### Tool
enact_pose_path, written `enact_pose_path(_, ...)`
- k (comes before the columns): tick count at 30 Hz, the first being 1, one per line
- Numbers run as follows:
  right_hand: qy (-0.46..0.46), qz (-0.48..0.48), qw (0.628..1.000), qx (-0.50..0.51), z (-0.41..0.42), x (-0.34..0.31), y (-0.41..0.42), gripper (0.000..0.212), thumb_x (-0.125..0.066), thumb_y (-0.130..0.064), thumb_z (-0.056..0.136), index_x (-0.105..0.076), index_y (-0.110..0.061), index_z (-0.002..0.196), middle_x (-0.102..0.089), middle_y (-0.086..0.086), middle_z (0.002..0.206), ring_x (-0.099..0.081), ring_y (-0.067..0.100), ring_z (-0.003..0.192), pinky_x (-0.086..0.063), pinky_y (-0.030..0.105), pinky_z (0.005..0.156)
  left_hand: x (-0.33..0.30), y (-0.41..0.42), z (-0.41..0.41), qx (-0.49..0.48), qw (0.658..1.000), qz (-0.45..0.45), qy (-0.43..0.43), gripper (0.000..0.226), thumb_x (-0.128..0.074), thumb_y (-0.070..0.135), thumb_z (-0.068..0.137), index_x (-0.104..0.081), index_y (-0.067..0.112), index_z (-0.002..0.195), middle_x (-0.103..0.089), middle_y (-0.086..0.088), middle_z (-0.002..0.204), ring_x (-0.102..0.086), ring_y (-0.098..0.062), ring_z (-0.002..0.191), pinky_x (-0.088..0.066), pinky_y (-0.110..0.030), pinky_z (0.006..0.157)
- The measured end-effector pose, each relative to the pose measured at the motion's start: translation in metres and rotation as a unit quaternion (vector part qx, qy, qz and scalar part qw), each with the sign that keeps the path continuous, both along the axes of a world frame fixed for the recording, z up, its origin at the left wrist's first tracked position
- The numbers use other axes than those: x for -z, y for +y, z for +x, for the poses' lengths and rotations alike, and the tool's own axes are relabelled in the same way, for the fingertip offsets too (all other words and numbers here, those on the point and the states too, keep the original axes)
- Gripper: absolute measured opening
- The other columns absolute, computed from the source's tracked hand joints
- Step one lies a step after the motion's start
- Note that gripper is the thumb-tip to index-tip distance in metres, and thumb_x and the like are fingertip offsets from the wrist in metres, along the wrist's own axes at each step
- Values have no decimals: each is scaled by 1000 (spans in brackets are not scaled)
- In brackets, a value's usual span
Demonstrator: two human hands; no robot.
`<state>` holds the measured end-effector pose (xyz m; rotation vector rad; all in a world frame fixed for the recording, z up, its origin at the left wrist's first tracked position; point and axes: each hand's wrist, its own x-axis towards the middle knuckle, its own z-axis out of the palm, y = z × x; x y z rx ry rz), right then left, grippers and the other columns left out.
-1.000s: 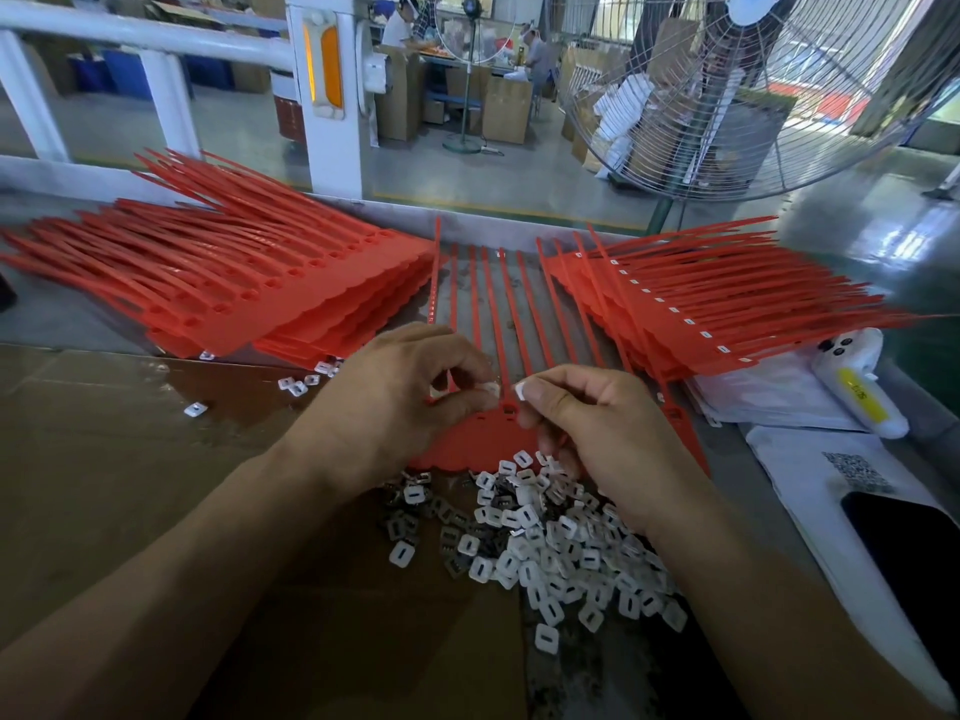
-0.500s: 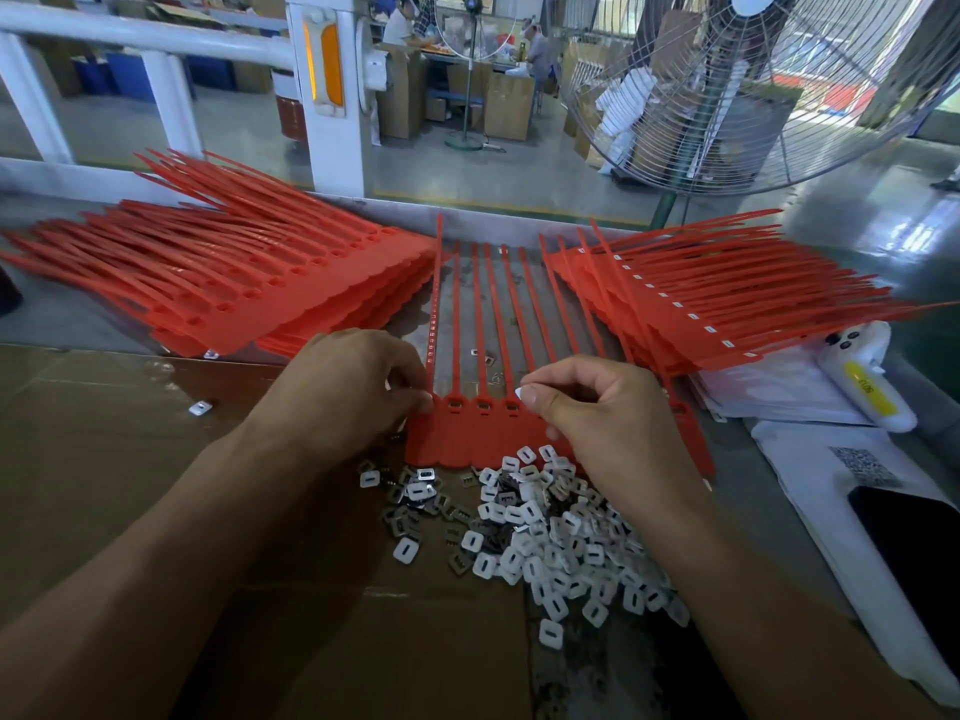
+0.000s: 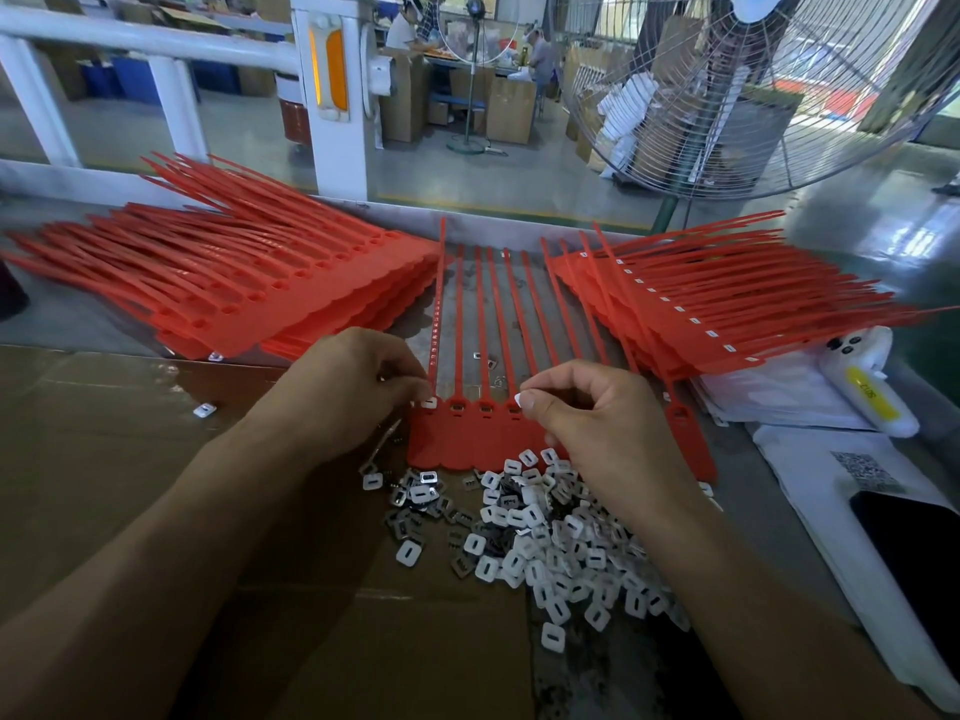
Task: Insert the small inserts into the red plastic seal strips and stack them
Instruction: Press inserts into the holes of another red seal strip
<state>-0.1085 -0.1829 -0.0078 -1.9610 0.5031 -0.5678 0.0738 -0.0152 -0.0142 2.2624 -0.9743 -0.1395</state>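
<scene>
- A flat red plastic strip sheet (image 3: 467,433) lies on the desk (image 3: 62,324) in front of the person. It is smooth and thin, with long skinny tails pointing away and a wavy near edge.
- Near the top of its wide part is a row of small square holes.
- The left hand (image 3: 353,387) has its fingers curled, and the fingertips press a small white insert (image 3: 429,403) into the hole at the left end of the sheet.
- The right hand (image 3: 597,423) pinches another little white piece (image 3: 518,397) between thumb and finger, just above a hole further right.
- A loose pile of inserts (image 3: 545,537) sits just in front of the sheet. They are tiny rounded squares with a slot in the middle, some white and some shiny grey like metal.
- The pile rests partly on brown cardboard (image 3: 130,459), which looks flat and dull.
- A tall stack of red strips (image 3: 260,304) is on the left, and another stack (image 3: 701,304) on the right, with tails fanned out.
- A big wire fan (image 3: 753,96) stands behind.
</scene>
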Motion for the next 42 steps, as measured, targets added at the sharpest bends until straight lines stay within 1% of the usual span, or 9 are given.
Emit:
enact_pose_path(5,-7,1,1000,-3,0,-1,1,10,-74,-24,94,-76,-29,87,-70,-10,73,-63,1,65,-49,12,60,1,-2,-4,-35,999,4,0,17,-69,43,93,-74,30,84,-69,11,75,-63,-1,65,-45,-25,56)
enact_pose_path(11,-8,2,1000,-7,2,-1,4,9,-74,-25,94,-75,-30,87,-73,-4,83,-69,13,75,-50,10,63,-1,-5,-12,-42,998,26,30,18,-76,47,86,-73,30,80,-69,10,78,-64,-7,71,-48,-29,60)
enact_pose_path(17,2,-12,1000,-22,7,-1,5,12,-73,-25,95,-75,-36,94,-74,-19,92,-69,-1,78,-48,9,65,-4,-8,-16,-62,996,28,62,17,-81,43,82,-73,28,79,-71,9,80,-67,-11,78,-55,-34,72)
enact_pose_path(20,-1,-12,999,-31,10,-1,6,14,-72,-21,96,-76,-35,98,-73,-18,86,-68,0,72,-48,8,61,-6,-10,-16,-73,994,36,69,19,-83,41,81,-73,26,77,-71,7,78,-68,-14,78,-56,-39,80)
enact_pose_path(26,10,-21,999,-40,15,1,6,20,-75,-16,94,-75,-34,103,-74,-18,95,-71,-2,79,-52,10,66,-10,-16,-16,-84,992,57,80,20,-82,42,81,-75,24,79,-72,5,83,-67,-20,90,-47,-52,102)
enact_pose_path(30,20,-41,998,-43,21,-4,4,22,-76,-16,93,-73,-37,100,-74,-15,94,-71,-2,81,-56,18,73,-10,-14,-15,-78,993,43,76,19,-82,41,81,-75,24,77,-73,5,81,-67,-20,87,-48,-51,101)
enact_pose_path(35,45,-94,993,-48,29,-9,-1,15,-78,-20,92,-76,-32,101,-73,-15,90,-67,-7,79,-47,7,66,-8,-11,-15,-66,994,30,78,20,-79,42,85,-73,25,77,-71,6,80,-66,-17,83,-50,-49,96)
enact_pose_path(39,59,-120,989,-60,40,-5,3,16,-78,-18,92,-76,-30,102,-72,-15,89,-66,-5,83,-47,9,71,-7,-11,-14,-61,995,29,71,20,-78,42,86,-73,24,78,-71,6,78,-68,-17,80,-54,-43,87)
enact_pose_path(42,80,-152,983,-63,46,2,8,16,-78,-20,91,-77,-30,103,-71,-17,89,-65,-3,84,-48,13,74,-6,-12,-14,-64,996,30,62,20,-78,41,86,-73,24,78,-71,5,77,-68,-19,80,-52,-47,92)
